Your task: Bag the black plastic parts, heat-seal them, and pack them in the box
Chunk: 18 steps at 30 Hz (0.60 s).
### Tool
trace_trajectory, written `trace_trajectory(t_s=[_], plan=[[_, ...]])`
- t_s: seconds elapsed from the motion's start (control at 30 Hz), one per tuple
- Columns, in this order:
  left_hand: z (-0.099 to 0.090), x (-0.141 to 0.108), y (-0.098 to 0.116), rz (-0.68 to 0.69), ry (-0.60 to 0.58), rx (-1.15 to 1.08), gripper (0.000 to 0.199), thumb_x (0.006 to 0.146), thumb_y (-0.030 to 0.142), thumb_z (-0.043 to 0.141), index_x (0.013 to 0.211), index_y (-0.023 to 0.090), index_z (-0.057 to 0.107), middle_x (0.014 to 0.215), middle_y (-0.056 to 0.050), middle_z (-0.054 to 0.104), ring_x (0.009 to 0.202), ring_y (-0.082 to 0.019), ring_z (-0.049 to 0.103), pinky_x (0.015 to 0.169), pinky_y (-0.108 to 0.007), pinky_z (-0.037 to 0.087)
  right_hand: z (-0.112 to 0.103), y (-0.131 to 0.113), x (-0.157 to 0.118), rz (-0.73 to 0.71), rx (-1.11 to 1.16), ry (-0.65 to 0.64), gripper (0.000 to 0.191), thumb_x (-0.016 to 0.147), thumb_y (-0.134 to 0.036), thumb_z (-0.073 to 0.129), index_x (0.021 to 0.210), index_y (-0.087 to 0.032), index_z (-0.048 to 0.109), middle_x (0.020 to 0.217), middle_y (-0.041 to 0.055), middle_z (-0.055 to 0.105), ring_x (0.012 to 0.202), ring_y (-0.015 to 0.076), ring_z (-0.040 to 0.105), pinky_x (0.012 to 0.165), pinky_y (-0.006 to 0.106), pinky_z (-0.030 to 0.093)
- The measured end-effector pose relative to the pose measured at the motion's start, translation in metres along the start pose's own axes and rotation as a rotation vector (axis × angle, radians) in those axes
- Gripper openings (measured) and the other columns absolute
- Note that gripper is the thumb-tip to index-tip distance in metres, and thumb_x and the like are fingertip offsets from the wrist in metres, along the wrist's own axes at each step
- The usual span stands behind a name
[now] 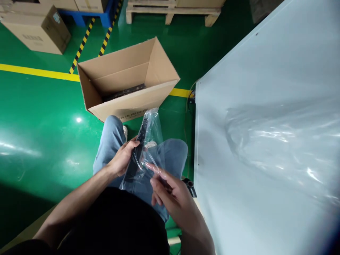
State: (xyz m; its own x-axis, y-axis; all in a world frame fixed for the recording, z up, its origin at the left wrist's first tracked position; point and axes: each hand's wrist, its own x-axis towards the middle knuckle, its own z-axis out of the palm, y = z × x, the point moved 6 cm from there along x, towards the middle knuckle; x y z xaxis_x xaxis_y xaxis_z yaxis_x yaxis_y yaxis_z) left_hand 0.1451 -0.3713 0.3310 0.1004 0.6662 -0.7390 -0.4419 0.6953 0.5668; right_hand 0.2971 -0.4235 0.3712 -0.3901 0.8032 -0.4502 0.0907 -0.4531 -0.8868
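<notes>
Plastic bag (154, 129) around a dark bar (133, 163), up above the lap!

Left hand (124, 156) has it, fingers and thumb wrapped firmly about bar and film; the right hand (172, 194) is unclasped, index finger stretched to the shiny plastic, thumb apart, other fingers curled, and I can't tell if that fingertip is over or under the film. Just past the knees, an open carton (154, 94) stands on the glossy green floor (53, 106), dark pieces (126, 92) lying inside! Off to the right, crumpled clear plastic (276, 141) sprawls across a broad pale surface (233, 212); up ahead, a wooden pallet (170, 11) beyond the yellow line (39, 72).
</notes>
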Motion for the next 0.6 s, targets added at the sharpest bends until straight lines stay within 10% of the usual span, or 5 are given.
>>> trace_trajectory(t_s=[0.27,0.6], plan=[[-0.010,0.012,0.006,0.100,0.195,-0.137,0.041,0.073,0.046,0.071,0.102,0.016,0.069,0.066,0.000,0.068,0.046,-0.013,0.054,0.044,-0.023,0.039,-0.010,0.015,0.003,-0.142,0.036,0.271,0.070,0.088,-0.047,0.079,0.151,-0.027,0.056,0.107,0.0062,0.072,0.085,0.0191,0.072,0.083,0.038,0.065],[-0.012,0.014,0.000,0.161,0.254,-0.183,0.041,0.073,0.050,0.072,0.100,0.020,0.066,0.066,0.004,0.062,0.051,-0.013,0.053,0.050,-0.025,0.040,0.027,0.018,0.015,-0.233,-0.056,0.444,0.033,0.087,-0.029,0.076,0.119,-0.024,0.070,0.107,0.0066,0.078,0.094,0.0218,0.076,0.090,0.038,0.065]])
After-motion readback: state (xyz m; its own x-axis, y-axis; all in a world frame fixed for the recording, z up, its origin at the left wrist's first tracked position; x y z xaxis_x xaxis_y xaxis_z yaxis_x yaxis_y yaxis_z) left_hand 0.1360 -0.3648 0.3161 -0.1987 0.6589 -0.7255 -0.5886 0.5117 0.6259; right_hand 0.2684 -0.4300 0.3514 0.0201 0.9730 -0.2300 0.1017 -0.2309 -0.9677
